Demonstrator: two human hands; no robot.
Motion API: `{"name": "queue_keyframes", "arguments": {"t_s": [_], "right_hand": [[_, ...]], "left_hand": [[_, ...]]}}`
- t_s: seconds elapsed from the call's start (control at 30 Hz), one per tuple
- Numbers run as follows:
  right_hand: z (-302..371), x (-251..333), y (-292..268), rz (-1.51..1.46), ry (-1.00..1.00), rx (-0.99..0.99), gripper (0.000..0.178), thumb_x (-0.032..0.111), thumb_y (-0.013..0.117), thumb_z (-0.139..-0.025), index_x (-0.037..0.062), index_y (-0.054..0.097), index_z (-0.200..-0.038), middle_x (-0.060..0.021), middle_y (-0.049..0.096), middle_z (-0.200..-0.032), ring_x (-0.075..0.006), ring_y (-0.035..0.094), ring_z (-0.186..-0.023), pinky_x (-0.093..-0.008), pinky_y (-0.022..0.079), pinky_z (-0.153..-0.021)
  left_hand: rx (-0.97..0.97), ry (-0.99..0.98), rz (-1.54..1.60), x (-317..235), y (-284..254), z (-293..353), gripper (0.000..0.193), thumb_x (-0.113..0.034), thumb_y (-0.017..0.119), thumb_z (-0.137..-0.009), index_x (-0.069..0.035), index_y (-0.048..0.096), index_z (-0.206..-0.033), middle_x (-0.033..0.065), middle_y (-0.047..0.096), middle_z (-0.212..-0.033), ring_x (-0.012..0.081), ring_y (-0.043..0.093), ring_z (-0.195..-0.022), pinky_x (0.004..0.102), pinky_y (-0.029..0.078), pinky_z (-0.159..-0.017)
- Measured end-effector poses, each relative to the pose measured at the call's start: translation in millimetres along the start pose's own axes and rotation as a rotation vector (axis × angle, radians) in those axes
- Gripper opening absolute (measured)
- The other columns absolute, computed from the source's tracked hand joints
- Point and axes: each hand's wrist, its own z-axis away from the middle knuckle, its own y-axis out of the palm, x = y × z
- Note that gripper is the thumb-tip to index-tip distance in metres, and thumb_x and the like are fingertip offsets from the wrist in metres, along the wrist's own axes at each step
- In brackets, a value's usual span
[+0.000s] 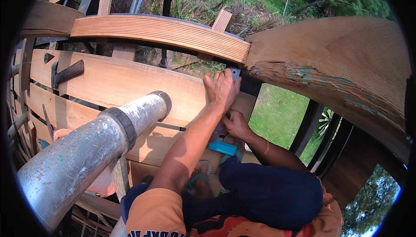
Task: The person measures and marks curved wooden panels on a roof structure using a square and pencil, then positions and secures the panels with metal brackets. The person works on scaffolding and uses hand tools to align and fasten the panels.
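Note:
My left hand (222, 89) is closed at the far edge of a pale plank (182, 100), its fingers pressing on a flat metal strip (235, 73) with a hole near its end. Just nearer, my right hand (236, 124) has its fingers curled together over the plank's right end. Whatever lies in that grip is too small and dark to make out. A turquoise handle-like block (223, 147) sits below, by my feet, with a greyish blade rising from it. My left forearm hides whether the strip and the block are one tool.
A thick galvanized pipe (95, 137) slants up at left. Beyond it a hatchet-like tool (65, 73) lies on the planks. A ridged board (160, 31) spans the far side, meeting a heavy, split timber (329, 59) at right. Grass (277, 115) shows through an opening beside my right hand.

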Motion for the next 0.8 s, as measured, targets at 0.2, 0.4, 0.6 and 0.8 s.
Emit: {"name": "queue_keyframes", "arguments": {"t_s": [0.2, 0.4, 0.6, 0.8], "right_hand": [[4, 22, -18, 0.240, -0.091, -0.024, 0.036, 0.025, 0.066, -0.089, -0.0110, 0.066, -0.087, -0.0333, 0.064, -0.075, -0.0476, 0.068, -0.074, -0.0507, 0.052, -0.065], [-1, 20, -25, 0.234, -0.050, 0.023, 0.035, 0.025, 0.070, -0.088, -0.0099, 0.066, -0.086, -0.0325, 0.064, -0.075, -0.0483, 0.068, -0.075, -0.0505, 0.052, -0.065], [-4, 16, -21, 0.194, -0.178, -0.053, 0.033, 0.025, 0.071, -0.090, -0.0075, 0.067, -0.086, -0.0311, 0.065, -0.075, -0.0488, 0.067, -0.075, -0.0500, 0.052, -0.065], [-6, 10, -18, 0.098, -0.190, -0.044, 0.031, 0.023, 0.072, -0.091, -0.0072, 0.068, -0.086, -0.0311, 0.063, -0.074, -0.0476, 0.067, -0.072, -0.0499, 0.049, -0.061]], "left_hand": [[0.028, -0.017, -0.031, 0, -1, -1, 0.037, -0.038, 0.060, -0.098, -0.001, 0.063, -0.101, 0.0190, 0.072, -0.084, 0.0336, 0.067, -0.096, 0.0525, 0.034, -0.101], [0.111, -0.038, -0.029, 0, -3, -15, 0.037, -0.036, 0.058, -0.100, 0.000, 0.065, -0.095, 0.0200, 0.071, -0.078, 0.0359, 0.070, -0.084, 0.0503, 0.041, -0.092], [0.082, -0.008, -0.007, 5, 2, -16, 0.036, -0.036, 0.059, -0.099, -0.002, 0.064, -0.091, 0.0207, 0.071, -0.077, 0.0358, 0.070, -0.082, 0.0467, 0.046, -0.087], [0.113, -0.001, -0.006, 7, 1, -17, 0.037, -0.037, 0.059, -0.099, -0.001, 0.065, -0.092, 0.0211, 0.071, -0.078, 0.0364, 0.069, -0.082, 0.0463, 0.048, -0.084]]}}
